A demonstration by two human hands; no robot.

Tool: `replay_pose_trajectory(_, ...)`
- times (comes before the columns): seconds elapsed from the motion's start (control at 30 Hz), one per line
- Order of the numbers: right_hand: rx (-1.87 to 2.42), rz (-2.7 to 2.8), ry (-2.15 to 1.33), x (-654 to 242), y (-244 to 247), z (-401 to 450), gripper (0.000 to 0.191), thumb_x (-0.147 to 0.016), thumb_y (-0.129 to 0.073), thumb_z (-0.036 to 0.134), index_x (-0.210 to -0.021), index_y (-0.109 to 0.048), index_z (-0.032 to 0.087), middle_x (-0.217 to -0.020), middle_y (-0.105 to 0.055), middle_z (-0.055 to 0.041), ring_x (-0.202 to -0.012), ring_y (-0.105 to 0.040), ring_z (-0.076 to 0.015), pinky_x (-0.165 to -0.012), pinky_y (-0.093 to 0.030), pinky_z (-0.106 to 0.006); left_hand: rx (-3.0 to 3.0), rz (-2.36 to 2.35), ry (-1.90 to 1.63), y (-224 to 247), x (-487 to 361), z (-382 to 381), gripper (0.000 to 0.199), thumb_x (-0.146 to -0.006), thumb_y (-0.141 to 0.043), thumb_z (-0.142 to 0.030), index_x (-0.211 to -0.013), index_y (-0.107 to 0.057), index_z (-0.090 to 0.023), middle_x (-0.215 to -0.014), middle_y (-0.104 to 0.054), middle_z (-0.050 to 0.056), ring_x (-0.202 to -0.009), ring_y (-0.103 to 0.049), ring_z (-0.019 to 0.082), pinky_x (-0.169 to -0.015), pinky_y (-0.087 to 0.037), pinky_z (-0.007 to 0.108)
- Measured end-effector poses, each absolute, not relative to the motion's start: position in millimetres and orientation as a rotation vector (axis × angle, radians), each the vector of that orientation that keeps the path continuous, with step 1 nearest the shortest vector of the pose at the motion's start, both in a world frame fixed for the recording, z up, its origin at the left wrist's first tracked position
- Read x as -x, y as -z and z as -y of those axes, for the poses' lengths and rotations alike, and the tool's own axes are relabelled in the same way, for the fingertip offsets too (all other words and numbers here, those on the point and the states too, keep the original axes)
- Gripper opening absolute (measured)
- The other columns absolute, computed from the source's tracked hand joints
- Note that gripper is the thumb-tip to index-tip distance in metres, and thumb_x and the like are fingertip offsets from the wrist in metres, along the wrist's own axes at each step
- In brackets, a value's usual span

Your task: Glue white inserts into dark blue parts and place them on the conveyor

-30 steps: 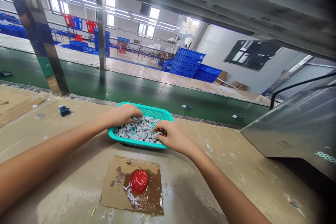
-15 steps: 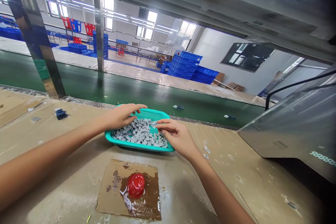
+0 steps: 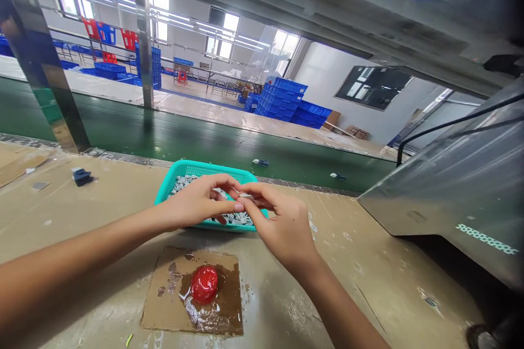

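Observation:
A teal plastic basket with many small grey-white parts stands at the back of the work surface. Above it my left hand and my right hand meet at the fingertips. Between the fingers is a small grey-white part, pinched by my right hand. My left thumb and fingers are closed up against the same spot, and whether they grip the part is hard to see. Nearer me, a red round object sits on a wet piece of cardboard.
Behind the basket runs a green conveyor belt carrying two small dark-and-white pieces. A dark blue piece lies at the left, near a metal post. A metal panel rises at the right. Blue crates are stacked beyond.
My hands have come together over the basket, and a small part now shows between the fingertips. The whole view has shifted slightly.

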State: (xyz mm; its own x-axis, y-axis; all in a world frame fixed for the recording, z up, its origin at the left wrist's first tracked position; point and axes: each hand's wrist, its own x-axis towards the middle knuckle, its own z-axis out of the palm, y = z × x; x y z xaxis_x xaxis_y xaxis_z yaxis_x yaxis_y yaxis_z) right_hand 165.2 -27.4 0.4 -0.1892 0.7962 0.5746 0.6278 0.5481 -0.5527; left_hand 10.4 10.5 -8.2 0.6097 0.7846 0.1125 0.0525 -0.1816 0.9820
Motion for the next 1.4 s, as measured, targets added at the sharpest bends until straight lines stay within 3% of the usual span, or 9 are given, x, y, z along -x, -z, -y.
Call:
replay_pose_trajectory(0.1, 1.141, 1.887, -0.238, -168.2, -5.1, 30.7, 0.004, -0.076, -0.057, 0.015, -0.077, -0.06, 0.017, -0.058, -0.063, 0.0018, -0.049, -0.059, -0.0105, -0.049, -0.048, -0.02, -1.455, -0.655, -0.794, 2.6, -10.2, -8.0, 0.027, -0.066, -0.066, -0.023, -0.091, -0.057, -0.018, -0.086, -0.059, 0.001, -0.071, -0.056, 0.01, -0.067, -0.048, 0.025)
replay_pose_trajectory(0.23, 0.987, 1.987, 0.012, -171.6, -12.1, 34.4, 0.001, -0.072, -0.063, 0.016, -0.073, -0.063, 0.017, -0.057, -0.059, 0.0015, -0.05, -0.052, -0.01, -0.049, -0.043, -0.022, -1.08, -0.56, -0.663, -2.9, -9.9, -3.1, 0.018, -0.068, -0.065, -0.024, -0.083, -0.063, -0.014, -0.079, -0.063, 0.001, -0.073, -0.058, 0.007, -0.074, -0.045, 0.019)
replay_pose_trajectory(0.4, 0.851, 2.117, 0.014, -170.8, -21.0, 42.6, 0.01, -0.074, -0.058, 0.01, -0.078, -0.063, 0.017, -0.07, -0.061, -0.0017, -0.062, -0.054, -0.0119, -0.055, -0.045, -0.024, -1.066, -0.59, -0.686, -6.8, -7.1, 0.4, 0.011, -0.062, -0.069, -0.015, -0.069, -0.06, -0.012, -0.062, -0.061, -0.002, -0.06, -0.055, 0.004, -0.065, -0.044, 0.017)
replay_pose_trajectory(0.63, 0.919, 2.136, 0.081, -176.1, -23.6, 62.2, 0.021, -0.076, -0.05, 0.006, -0.085, -0.061, 0.022, -0.085, -0.064, -0.0023, -0.079, -0.06, -0.0149, -0.068, -0.05, -0.025, -1.261, -0.588, -0.712, -9.9, -12.6, 8.5, 0.014, -0.062, -0.069, -0.018, -0.063, -0.057, -0.011, -0.059, -0.059, -0.002, -0.055, -0.053, 0.005, -0.06, -0.044, 0.021)
replay_pose_trajectory(0.9, 0.989, 2.161, 0.135, -188.9, -18.1, 75.6, 0.021, -0.076, -0.051, 0.005, -0.086, -0.059, 0.022, -0.082, -0.063, -0.0008, -0.074, -0.06, -0.0121, -0.066, -0.048, -0.02, -1.398, -0.61, -0.632, -7.4, -21.5, 17.3, 0.019, -0.064, -0.068, -0.026, -0.066, -0.054, -0.012, -0.06, -0.057, -0.003, -0.056, -0.054, 0.005, -0.058, -0.044, 0.019)
replay_pose_trajectory(1.03, 1.094, 2.08, -0.022, -199.4, -12.3, 77.5, 0.017, -0.074, -0.053, 0.005, -0.079, -0.058, 0.021, -0.073, -0.06, 0.0007, -0.064, -0.056, -0.011, -0.059, -0.045, -0.02, -1.829, -0.553, -0.596, -14.7, -24.4, -2.8, 0.026, -0.067, -0.064, -0.032, -0.085, -0.056, -0.017, -0.079, -0.06, 0.0, -0.066, -0.055, 0.009, -0.063, -0.045, 0.023)
replay_pose_trajectory(1.13, 1.176, 1.994, -0.224, -204.4, -1.0, 73.7, 0.014, -0.074, -0.053, 0.007, -0.077, -0.058, 0.02, -0.071, -0.058, 0.0008, -0.064, -0.054, -0.0111, -0.059, -0.044, -0.021, -2.256, -0.755, -0.905, -20.3, -33.0, -57.4, 0.035, -0.074, -0.055, -0.035, -0.106, -0.05, -0.02, -0.1, -0.057, 0.004, -0.081, -0.054, 0.012, -0.075, -0.043, 0.027)
replay_pose_trajectory(1.23, 1.244, 2.005, -0.479, -204.8, 11.9, 68.0, 0.012, -0.074, -0.052, 0.008, -0.076, -0.059, 0.019, -0.071, -0.058, 0.0002, -0.063, -0.054, -0.0109, -0.058, -0.045, -0.021, -2.469, -1.161, -0.779, -16.0, -50.1, -125.6, 0.041, -0.08, -0.046, -0.02, -0.12, -0.039, -0.014, -0.105, -0.054, 0.009, -0.086, -0.054, 0.014, -0.082, -0.041, 0.031)
replay_pose_trajectory(1.4, 1.33, 2.102, -0.591, -205.1, 20.1, 67.6, 0.012, -0.071, -0.054, 0.007, -0.073, -0.06, 0.017, -0.065, -0.057, 0.0002, -0.056, -0.051, -0.0108, -0.051, -0.043, -0.02, -2.53, -1.239, -0.482, 7.3, -75.5, -182.7, 0.029, -0.081, -0.051, -0.025, -0.108, -0.051, -0.014, -0.103, -0.054, 0.007, -0.089, -0.054, 0.017, -0.078, -0.045, 0.036)
